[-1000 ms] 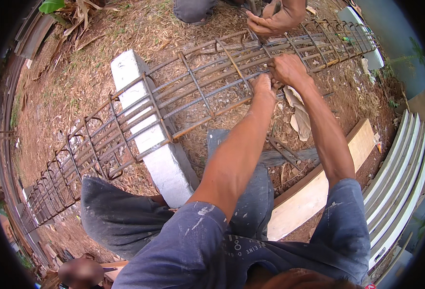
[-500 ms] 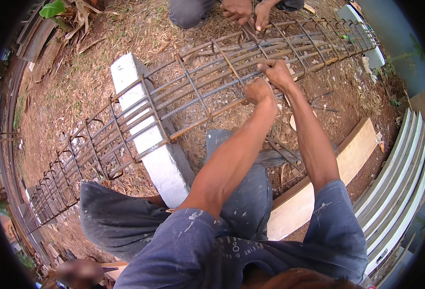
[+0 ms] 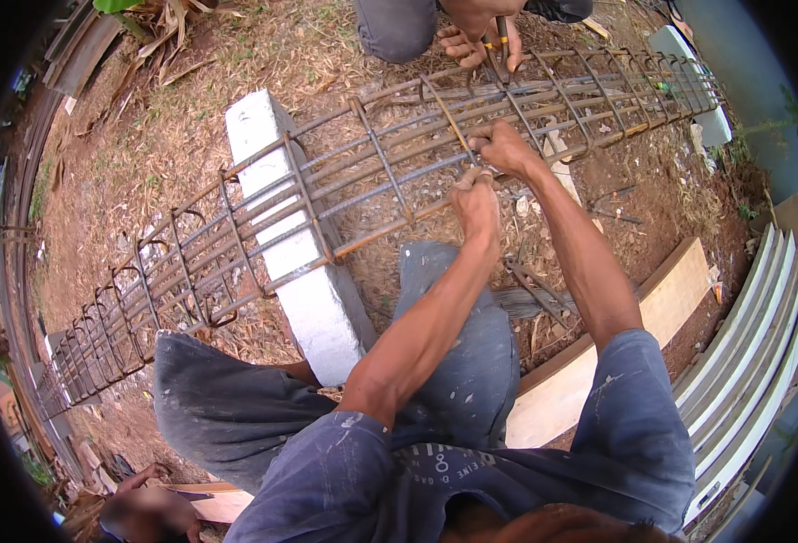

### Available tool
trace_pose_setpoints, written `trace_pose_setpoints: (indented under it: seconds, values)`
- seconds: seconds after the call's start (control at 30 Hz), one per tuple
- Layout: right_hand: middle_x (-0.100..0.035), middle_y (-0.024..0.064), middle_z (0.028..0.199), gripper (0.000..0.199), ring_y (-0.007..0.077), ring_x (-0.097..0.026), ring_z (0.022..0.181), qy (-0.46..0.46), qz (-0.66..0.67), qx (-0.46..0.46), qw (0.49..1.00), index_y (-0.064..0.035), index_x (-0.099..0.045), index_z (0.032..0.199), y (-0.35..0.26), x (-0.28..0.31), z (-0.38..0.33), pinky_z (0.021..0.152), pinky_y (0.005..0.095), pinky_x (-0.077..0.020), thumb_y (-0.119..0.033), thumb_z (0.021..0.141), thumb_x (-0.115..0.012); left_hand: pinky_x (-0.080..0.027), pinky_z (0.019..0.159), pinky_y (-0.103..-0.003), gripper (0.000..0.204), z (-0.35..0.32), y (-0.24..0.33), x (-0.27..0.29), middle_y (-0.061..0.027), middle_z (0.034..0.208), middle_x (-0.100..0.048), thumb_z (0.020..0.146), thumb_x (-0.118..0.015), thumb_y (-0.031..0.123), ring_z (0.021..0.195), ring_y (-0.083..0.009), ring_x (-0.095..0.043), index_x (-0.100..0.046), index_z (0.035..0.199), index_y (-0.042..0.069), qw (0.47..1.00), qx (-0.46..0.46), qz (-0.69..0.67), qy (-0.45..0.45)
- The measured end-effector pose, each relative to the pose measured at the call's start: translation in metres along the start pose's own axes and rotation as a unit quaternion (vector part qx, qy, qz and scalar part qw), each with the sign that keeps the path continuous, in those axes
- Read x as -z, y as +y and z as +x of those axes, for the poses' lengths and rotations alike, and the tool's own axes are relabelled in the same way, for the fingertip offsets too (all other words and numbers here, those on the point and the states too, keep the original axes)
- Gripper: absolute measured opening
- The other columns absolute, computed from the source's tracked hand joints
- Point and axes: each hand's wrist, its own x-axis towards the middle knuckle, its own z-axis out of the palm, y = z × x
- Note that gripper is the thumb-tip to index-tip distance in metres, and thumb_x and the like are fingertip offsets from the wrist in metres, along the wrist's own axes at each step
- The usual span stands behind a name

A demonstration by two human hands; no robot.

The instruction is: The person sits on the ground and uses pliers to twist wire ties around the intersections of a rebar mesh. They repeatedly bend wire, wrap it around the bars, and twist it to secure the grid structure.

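Observation:
A long rebar cage of rusty steel bars and square stirrups stretches across in front of me. My left hand is closed at the near long bar, its fingers around the lower end of a steel stirrup. Just beyond it, my right hand has its fingers curled in beside the same stirrup; what they pinch is hidden. On the cage's far side, a co-worker's hand is next to pincers with black and yellow handles, their jaws at the far bars.
A white block props the cage left of my arms; another white block is at its far right end. A wooden plank and several stacked white lengths lie at right. Loose rods lie by my knee. Another person is at lower left.
My left hand has drawn back towards me and turned upright, and my right hand has shifted slightly nearer. Across the cage, the co-worker's fingers have spread and the pincers show more plainly.

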Motion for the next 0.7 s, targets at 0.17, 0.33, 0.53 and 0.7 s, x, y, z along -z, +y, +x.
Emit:
trace_pose_setpoints:
  seconds: [0.17, 0.33, 0.53, 0.7]
  values:
    - [-0.067, 0.0237, 0.107, 0.031, 0.0325, -0.066, 0.095, 0.024, -0.03, 0.097, 0.994, -0.0118, -0.071, 0.11, 0.028, 0.005, -0.007, 0.088, 0.0376, -0.048, -0.009, 0.082, -0.058, -0.039, 0.051, -0.026, 0.018, 0.021, 0.033, 0.008, -0.0063, 0.071, -0.059, 0.085, -0.05, 0.006, 0.061, -0.0122, -0.051, -0.064, 0.093, -0.002, 0.995, -0.007, 0.047, -0.087]
    - [-0.067, 0.022, 0.106, 0.032, 0.0346, -0.065, 0.096, 0.033, -0.041, 0.143, 0.988, -0.009, -0.071, 0.108, 0.018, -0.003, -0.012, 0.088, 0.0375, -0.0481, -0.008, 0.078, -0.059, -0.032, 0.05, -0.028, 0.016, 0.062, 0.064, 0.018, -0.0051, 0.066, -0.056, 0.077, -0.055, 0.007, 0.057, -0.0125, -0.046, -0.066, 0.084, -0.002, 0.994, 0.04, 0.052, -0.087]
    - [-0.067, 0.0191, 0.107, 0.03, 0.0318, -0.066, 0.097, 0.062, -0.095, 0.11, 0.987, -0.0087, -0.073, 0.104, 0.014, -0.005, -0.013, 0.089, 0.0383, -0.0489, -0.01, 0.077, -0.062, -0.043, 0.068, -0.034, 0.021, 0.047, 0.079, 0.022, -0.0132, 0.082, -0.064, 0.078, -0.055, 0.009, 0.076, -0.0215, -0.056, -0.066, 0.087, -0.006, 0.943, -0.039, 0.297, -0.144]
    - [-0.07, 0.0172, 0.104, 0.033, 0.0294, -0.067, 0.095, 0.044, -0.078, 0.108, 0.99, -0.0062, -0.072, 0.105, 0.013, -0.011, -0.002, 0.087, 0.0356, -0.0496, -0.014, 0.075, -0.064, -0.043, 0.061, -0.039, 0.021, 0.083, 0.078, 0.027, -0.0141, 0.072, -0.062, 0.067, -0.062, 0.012, 0.068, -0.0227, -0.055, -0.065, 0.073, -0.008, 0.967, -0.053, 0.208, -0.138]
